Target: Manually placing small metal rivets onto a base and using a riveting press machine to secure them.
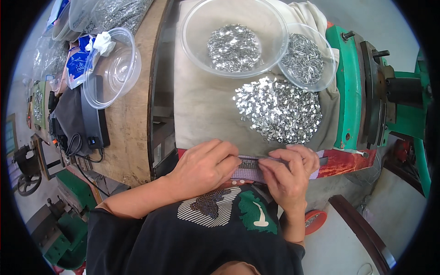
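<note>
We count three clear plastic bowls: a large bowl (192, 41) holding a round heap of small shiny metal pieces, a smaller bowl (327, 75) just beside it on the right with finer metal pieces, and an empty bowl (120, 68) tilted on its side on the wooden counter (133, 137) to the left. One loose pile of metal pieces (277, 110) lies on the grey cloth (201, 110) in front of the two filled bowls. A green machine (350, 91) stands just to the right of the cloth.

We see two hands at the near edge of the cloth. Our left hand (206, 167) lies palm down with its fingers curled and pressed onto one narrow metal strip (256, 158), which lies flat across the edge, between both hands. Our right hand (291, 172) is bent at the wrist, its fingers narrowed to a pinch at the strip; what the fingertips hold is too small for us to tell. Both forearms come up from the lower edge, elbows out.
</note>
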Available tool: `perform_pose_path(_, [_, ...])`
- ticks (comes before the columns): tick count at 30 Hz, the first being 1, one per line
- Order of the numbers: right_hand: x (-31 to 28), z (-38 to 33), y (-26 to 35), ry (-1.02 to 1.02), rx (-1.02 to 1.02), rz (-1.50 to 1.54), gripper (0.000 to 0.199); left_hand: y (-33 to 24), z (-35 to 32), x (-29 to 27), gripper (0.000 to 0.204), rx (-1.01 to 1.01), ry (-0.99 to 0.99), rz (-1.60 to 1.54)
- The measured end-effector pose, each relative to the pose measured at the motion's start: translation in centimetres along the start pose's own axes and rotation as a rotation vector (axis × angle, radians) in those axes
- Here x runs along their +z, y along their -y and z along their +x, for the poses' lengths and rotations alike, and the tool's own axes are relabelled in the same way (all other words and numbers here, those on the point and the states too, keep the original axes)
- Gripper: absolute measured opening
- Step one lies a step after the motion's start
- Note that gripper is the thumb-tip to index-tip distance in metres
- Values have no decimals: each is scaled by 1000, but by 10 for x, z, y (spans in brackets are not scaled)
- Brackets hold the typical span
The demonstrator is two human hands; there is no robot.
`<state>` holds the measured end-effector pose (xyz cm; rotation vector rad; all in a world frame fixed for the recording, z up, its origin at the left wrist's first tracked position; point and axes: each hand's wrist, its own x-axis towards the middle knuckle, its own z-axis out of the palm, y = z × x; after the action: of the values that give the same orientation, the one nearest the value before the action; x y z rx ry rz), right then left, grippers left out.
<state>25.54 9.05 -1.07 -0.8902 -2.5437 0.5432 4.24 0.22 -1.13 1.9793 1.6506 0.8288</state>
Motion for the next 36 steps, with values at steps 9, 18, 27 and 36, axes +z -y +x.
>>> perform_pose_path(9, [-4,4,-13,-136,85,-129,18,-1,3,1,14,59,11,63])
perform_pose_path(18, [6,12,-9,-143,100,-215,15,7,31,4,17,37,-32,38])
perform_pose_path(27, [11,14,-4,-162,152,-234,14,7,58,25,14,16,-7,65])
perform_pose_path(36, [7,18,-5,-132,188,-132,14,5,53,13,13,-23,40,105])
